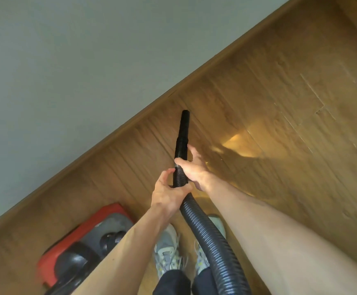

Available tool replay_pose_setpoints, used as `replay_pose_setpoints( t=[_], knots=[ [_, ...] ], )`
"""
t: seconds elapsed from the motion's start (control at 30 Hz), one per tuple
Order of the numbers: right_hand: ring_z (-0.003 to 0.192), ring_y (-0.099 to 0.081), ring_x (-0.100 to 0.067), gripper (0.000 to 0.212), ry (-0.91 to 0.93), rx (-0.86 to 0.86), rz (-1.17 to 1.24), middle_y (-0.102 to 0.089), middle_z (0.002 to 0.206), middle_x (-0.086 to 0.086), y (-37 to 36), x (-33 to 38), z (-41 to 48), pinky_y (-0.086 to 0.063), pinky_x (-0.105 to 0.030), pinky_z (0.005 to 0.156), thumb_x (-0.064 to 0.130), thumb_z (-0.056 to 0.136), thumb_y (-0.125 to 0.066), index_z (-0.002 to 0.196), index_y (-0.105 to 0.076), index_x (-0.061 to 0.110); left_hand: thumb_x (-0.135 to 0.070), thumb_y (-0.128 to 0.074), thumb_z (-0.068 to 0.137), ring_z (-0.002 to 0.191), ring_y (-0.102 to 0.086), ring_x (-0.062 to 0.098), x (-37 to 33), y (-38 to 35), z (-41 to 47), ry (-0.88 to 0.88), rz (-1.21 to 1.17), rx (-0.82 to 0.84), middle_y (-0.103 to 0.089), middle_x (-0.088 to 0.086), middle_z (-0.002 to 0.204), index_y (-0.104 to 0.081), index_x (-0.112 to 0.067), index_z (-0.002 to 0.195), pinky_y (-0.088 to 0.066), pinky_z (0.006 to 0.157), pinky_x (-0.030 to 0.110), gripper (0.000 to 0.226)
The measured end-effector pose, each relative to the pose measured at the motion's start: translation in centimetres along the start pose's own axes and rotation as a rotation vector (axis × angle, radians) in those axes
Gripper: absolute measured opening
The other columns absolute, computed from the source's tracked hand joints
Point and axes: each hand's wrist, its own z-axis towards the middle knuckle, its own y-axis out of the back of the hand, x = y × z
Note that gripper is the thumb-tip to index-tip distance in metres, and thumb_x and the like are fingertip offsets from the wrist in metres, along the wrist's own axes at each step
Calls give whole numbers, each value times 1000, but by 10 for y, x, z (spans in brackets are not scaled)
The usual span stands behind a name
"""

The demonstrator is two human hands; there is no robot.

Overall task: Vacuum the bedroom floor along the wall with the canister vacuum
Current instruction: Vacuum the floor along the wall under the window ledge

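A black ribbed vacuum hose (207, 237) runs up from the bottom of the view between my arms and ends in a smooth black nozzle (184, 124) that points toward the wooden baseboard (130, 122) under the grey wall (66, 60). My left hand (169, 193) grips the hose from the left. Just ahead of it, my right hand (194, 167) grips the hose nearer the nozzle, thumb over the top. The red and grey canister vacuum (84, 241) sits on the wooden floor (279, 124) at my lower left, close to the wall, partly hidden by my left forearm.
My two feet in light grey sneakers (167, 250) stand under the hose. The baseboard runs diagonally from lower left to upper right. Wooden floor stretches to the right, with a bright patch of light (239, 143) on it.
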Motion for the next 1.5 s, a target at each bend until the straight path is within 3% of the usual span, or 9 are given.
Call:
replay_pose_setpoints(
  t=[0.2,0.33,0.5,0.63,0.8,1.13,1.27,1.37,1.5],
  knots=[
    [118,-58,-25,75,94,-14,-93,-50,144,-5,-19,-6,6,-48,-30,90,20,91,-70,152,-30,37,0,-75,79,71,-65,21,9,21,-6,81,-179,121,-64,15,104,-42,-31,139,-56,47,25,75],
    [112,-63,-29,81,99,10,-115,-52,140,-8,-29,-2,11,-59,-46,89,16,89,-72,151,-27,41,3,-74,77,81,-65,24,22,37,-1,24,-136,162,-60,18,118,-43,-33,139,-60,54,30,78],
    [101,-69,-29,81,64,20,-99,-53,137,-10,-41,3,3,-61,-29,56,13,91,-70,153,-25,39,5,-73,77,85,-63,24,36,62,1,-17,-148,222,-58,17,121,-45,-37,137,-61,58,34,78],
    [93,-71,-24,78,29,-8,-101,-58,128,-10,-51,-3,-16,-63,-32,63,14,91,-68,152,-26,37,3,-72,77,82,-63,23,48,82,-9,-22,-101,262,-58,17,122,-46,-39,136,-60,58,31,76],
    [87,-69,-17,81,-21,-35,-94,-60,110,-3,-64,-16,-38,-60,-28,56,18,91,-68,154,-21,37,-1,-72,75,80,-64,23,60,101,-23,-21,-20,312,-60,14,118,-43,-38,140,-59,68,36,80],
    [109,-67,-28,84,34,91,-85,-51,145,-12,-134,9,-23,-61,-32,71,15,94,-67,158,-17,37,6,-73,78,83,-66,25,68,152,-20,-9,-142,172,-58,10,118,-45,-39,139,-59,50,31,81],
    [109,-67,-28,85,21,113,-76,-50,146,-12,-134,8,-23,-61,-30,66,12,94,-67,158,-17,36,7,-71,80,84,-65,26,70,154,-19,-15,-174,186,-56,9,119,-47,-38,136,-61,54,33,76],
    [107,-67,-28,85,7,103,-76,-52,142,-13,-119,4,-20,-60,-27,59,12,93,-68,157,-17,38,2,-72,81,82,-66,24,71,145,-18,-34,-169,204,-56,7,117,-50,-41,133,-62,68,42,71],
    [101,-69,-27,86,-16,53,-75,-57,134,-13,-94,-2,-17,-63,-34,68,14,92,-68,156,-18,40,-1,-72,81,90,-65,26,66,124,-17,-65,-143,221,-57,8,116,-51,-41,130,-61,78,43,67]
  ],
)
